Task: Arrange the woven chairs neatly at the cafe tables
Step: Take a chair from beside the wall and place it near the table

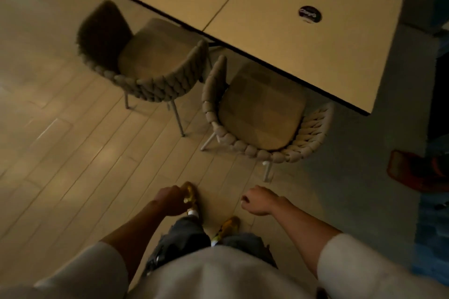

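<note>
Two seats at the joined cafe tables [267,39] — left woven chair [148,63] beyond the left hand [170,201] fingers, turned askew; right woven chair [260,114] beyond the right hand [258,201] fingers, seat partly under the tabletop. Neither touched. Both hands' fingers loosely curled, grasping nothing — left is blurred, so probably.

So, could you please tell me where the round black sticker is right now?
In the head view, upper right, the round black sticker lies on the right-hand tabletop, beyond the nearer woven chair.

Two woven chairs [258,114] at cafe tables [267,22]
</note>
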Available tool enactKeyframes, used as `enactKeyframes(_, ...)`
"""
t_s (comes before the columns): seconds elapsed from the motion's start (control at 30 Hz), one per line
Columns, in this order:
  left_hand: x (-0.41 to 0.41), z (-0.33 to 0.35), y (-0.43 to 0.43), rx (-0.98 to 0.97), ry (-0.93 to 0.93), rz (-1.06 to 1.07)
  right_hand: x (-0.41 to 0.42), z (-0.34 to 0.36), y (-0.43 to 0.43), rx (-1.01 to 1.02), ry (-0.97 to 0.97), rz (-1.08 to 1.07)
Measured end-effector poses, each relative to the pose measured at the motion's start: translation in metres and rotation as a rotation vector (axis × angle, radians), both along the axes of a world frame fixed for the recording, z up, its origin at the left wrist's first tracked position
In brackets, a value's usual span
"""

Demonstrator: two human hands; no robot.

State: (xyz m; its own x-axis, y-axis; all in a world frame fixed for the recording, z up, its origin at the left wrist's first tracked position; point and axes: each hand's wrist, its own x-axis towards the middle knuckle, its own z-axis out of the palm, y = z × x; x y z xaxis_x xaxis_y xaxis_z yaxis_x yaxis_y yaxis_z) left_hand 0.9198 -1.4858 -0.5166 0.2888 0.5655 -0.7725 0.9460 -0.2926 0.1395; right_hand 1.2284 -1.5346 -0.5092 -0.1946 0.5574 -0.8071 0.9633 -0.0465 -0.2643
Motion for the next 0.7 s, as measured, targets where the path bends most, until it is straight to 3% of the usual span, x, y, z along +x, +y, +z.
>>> enactKeyframes(0.23, -0.069, 0.034, -0.021, 0.070, -0.070, 0.287, -0.088, 0.028, 0.050, 0.058, -0.009, 0.299)
enactKeyframes(0.57, -0.185, 0.014, -0.015, 0.186, -0.161, 0.600, -0.231, 0.045, 0.119, 0.208, -0.083, 0.352)
enactKeyframes(0.7, -0.253, 0.007, 0.003, 0.233, -0.159, 0.666, -0.298, 0.043, 0.145, 0.252, -0.123, 0.487)
